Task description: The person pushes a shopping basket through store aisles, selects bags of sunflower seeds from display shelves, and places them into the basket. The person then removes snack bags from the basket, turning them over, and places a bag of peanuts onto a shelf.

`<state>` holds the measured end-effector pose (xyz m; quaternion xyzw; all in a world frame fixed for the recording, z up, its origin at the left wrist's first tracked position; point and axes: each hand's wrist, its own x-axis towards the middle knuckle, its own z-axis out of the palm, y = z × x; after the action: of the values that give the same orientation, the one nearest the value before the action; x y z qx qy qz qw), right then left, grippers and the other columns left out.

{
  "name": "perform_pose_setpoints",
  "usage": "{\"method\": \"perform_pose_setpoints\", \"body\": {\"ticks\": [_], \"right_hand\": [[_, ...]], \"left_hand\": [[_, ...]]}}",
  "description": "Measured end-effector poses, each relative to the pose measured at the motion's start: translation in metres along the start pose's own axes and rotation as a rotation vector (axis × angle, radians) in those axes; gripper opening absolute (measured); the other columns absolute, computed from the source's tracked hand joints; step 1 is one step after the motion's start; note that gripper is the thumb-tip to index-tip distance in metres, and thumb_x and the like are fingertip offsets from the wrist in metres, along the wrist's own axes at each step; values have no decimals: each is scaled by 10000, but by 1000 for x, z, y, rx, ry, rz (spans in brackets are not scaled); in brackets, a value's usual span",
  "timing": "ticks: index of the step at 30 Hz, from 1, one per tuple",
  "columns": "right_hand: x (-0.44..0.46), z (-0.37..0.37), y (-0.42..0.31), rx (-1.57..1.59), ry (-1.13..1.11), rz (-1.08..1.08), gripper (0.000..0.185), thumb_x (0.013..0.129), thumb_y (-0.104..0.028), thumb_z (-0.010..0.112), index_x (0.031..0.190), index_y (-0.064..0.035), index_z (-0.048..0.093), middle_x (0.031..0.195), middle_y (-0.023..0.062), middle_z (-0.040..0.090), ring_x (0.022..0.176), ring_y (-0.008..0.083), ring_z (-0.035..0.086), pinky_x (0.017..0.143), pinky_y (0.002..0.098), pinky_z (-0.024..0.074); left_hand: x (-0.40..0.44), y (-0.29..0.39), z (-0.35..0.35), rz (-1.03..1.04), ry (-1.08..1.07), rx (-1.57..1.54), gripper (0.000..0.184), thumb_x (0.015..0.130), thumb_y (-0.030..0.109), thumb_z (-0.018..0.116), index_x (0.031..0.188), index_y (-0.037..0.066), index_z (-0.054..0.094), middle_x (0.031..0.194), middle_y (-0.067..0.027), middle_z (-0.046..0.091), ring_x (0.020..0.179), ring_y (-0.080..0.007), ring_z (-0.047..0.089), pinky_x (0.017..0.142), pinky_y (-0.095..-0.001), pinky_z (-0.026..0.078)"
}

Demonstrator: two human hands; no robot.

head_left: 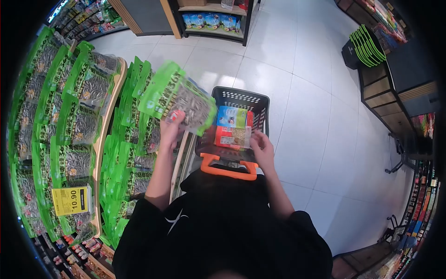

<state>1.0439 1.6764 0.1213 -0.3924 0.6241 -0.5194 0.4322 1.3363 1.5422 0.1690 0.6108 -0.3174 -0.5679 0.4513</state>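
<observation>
My left hand [171, 128] grips the lower edge of a green bag of sunflower seeds [188, 104], raised just left of the black basket [264, 103]. The bag overlaps the basket's left side. Inside the basket lie a blue and green package [231, 116] and a red package with a clear window [227, 135]. My right hand [261, 143] is at the basket's right side, beside the red package, its fingers curled; whether they hold anything is hidden. The basket's orange handle [228, 173] lies towards my body.
Shelves of similar green bags [83, 121] fill the left, with a yellow price tag [72, 201] below. A shelf with blue packs [212, 21] stands ahead. Stacked green-edged black baskets [364, 49] are at the far right, near wooden display units [381, 88].
</observation>
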Motion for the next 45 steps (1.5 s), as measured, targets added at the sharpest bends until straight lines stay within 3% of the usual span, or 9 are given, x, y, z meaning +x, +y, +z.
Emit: {"method": "perform_pose_setpoints", "body": {"ticks": [6, 9, 25, 28, 31, 36, 38, 41, 45], "right_hand": [[-37, 8, 26, -415, -56, -3, 364, 847, -201, 675, 1155, -20, 607, 1027, 160, 667, 917, 265, 668, 809, 351, 515], [-46, 9, 10, -578, -173, -24, 324, 855, -203, 664, 1125, -31, 614, 1015, 148, 668, 917, 276, 664, 812, 373, 519], [-49, 7, 42, -485, -190, 114, 319, 829, -190, 641, 1091, -9, 628, 822, 114, 662, 741, 262, 648, 695, 371, 513], [-49, 8, 43, -464, -195, 138, 311, 827, -186, 641, 1079, -3, 632, 818, 114, 662, 741, 263, 650, 695, 370, 513], [-48, 7, 47, -469, -208, 119, 304, 827, -188, 643, 1070, -5, 639, 807, 116, 663, 743, 265, 653, 701, 372, 516], [-46, 5, 46, -439, -196, 123, 296, 832, -190, 640, 1064, -7, 646, 839, 127, 680, 766, 267, 665, 717, 369, 522], [-46, 5, 46, -434, -199, 131, 296, 834, -191, 639, 1066, -8, 647, 860, 131, 687, 776, 269, 670, 722, 369, 523], [-43, 6, 45, -430, -195, 107, 279, 842, -196, 629, 1055, -17, 655, 871, 145, 691, 795, 279, 675, 728, 371, 525], [-40, 4, 36, -430, -205, 138, 254, 852, -213, 618, 1030, -39, 668, 851, 157, 685, 798, 295, 672, 723, 381, 523]], "left_hand": [[131, -52, -30, 424, 442, 190, 449, 783, 167, 788, 1141, -33, 604, 1048, -116, 675, 891, -242, 658, 855, -363, 498], [151, -55, -31, 258, 681, 449, 457, 763, 193, 791, 1120, -43, 631, 1069, -208, 684, 1007, -323, 659, 872, -389, 493], [165, -119, -60, 27, 711, 590, 342, 788, 155, 741, 1082, 2, 659, 1063, -162, 688, 964, -287, 659, 850, -380, 492], [155, -128, -58, 143, 615, 375, 436, 788, 147, 718, 1182, -2, 608, 1106, -145, 669, 992, -267, 647, 866, -370, 486], [136, -144, -51, 97, 407, 170, 709, 812, 64, 664, 1423, -39, 318, 1298, -183, 540, 1110, -263, 578, 964, -360, 435], [7, -167, -14, 39, -269, 197, 197, 954, 147, 591, 1081, 3, 634, 1024, -72, 669, 953, -122, 621, 882, -272, 472], [-51, -151, 6, 1, -600, 182, 216, 952, 196, 594, 983, 0, 680, 885, -53, 688, 838, -127, 639, 824, -271, 497], [-85, -142, 18, 104, -679, 659, 260, 945, 218, 591, 895, -16, 692, 767, -52, 678, 738, -111, 632, 713, -262, 509], [-66, -147, 25, 30, -651, 607, 305, 926, 230, 602, 794, -31, 685, 657, -61, 647, 645, -104, 615, 620, -265, 492]]}}
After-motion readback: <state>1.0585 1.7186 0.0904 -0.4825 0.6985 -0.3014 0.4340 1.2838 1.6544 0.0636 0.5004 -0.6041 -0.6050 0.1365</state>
